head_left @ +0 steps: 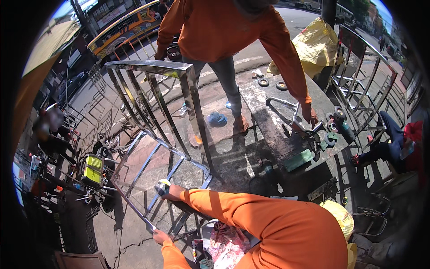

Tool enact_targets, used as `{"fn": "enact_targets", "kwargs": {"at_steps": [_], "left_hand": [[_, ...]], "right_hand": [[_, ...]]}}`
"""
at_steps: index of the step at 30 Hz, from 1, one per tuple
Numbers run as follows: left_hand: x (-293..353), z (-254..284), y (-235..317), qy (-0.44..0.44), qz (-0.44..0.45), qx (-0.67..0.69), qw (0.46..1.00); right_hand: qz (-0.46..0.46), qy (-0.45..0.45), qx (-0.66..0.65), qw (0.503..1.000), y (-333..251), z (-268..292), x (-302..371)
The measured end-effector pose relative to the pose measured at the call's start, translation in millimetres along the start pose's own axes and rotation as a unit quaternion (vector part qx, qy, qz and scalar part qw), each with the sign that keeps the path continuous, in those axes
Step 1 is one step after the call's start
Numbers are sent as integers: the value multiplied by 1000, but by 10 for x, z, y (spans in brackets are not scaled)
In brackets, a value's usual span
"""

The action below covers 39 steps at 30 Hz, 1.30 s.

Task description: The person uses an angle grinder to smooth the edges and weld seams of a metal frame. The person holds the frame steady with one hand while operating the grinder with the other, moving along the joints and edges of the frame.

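Note:
A shiny metal frame (pixel 134 170) with crossbars lies low in front of me, joined to or touching a taller barred section (pixel 154 67) that stands upright. My left hand (pixel 160 236) is closed on the near corner of the low frame. Over its crossbars, my right hand (pixel 174 193) grips a rounded grey-and-white object with a yellow patch (pixel 162 186); its kind is unclear, and my fingers hide part of it. A pink-and-white stained cloth (pixel 228 244) lies below my right forearm.
Opposite me, a person in an orange top (pixel 224 31) reaches toward an angle grinder (pixel 344 125) and small wheels (pixel 281 85) on a worn slab. A blue coil (pixel 217 119) lies on the ground. A yellow-green box (pixel 92 169) stands left; a seated person (pixel 389 143) is at right.

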State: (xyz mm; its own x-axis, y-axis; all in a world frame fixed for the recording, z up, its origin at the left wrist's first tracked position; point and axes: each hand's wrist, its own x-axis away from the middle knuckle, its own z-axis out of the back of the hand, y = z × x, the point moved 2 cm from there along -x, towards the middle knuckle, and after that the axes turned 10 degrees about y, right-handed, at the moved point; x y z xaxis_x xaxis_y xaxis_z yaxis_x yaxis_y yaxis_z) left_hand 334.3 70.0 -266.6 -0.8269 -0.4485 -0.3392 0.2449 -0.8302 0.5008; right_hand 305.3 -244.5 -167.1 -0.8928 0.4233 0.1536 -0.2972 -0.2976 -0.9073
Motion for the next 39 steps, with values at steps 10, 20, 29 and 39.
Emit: {"fn": "enact_targets", "kwargs": {"at_steps": [10, 20, 29, 39], "left_hand": [[111, 193, 264, -90, -125, -53, 987], [871, 761, 317, -154, -185, -142, 960], [1222, 1125, 328, -213, -172, -211, 938], [2416, 1161, 658, -364, -245, -168, 883]], "right_hand": [[-63, -38, -29, 997, 672, 1017, 744], [-122, 128, -62, 982, 920, 1030, 1501], [-70, 32, 27, 997, 768, 832, 1456], [-117, 112, -7, 987, 1087, 1139, 1346]]}}
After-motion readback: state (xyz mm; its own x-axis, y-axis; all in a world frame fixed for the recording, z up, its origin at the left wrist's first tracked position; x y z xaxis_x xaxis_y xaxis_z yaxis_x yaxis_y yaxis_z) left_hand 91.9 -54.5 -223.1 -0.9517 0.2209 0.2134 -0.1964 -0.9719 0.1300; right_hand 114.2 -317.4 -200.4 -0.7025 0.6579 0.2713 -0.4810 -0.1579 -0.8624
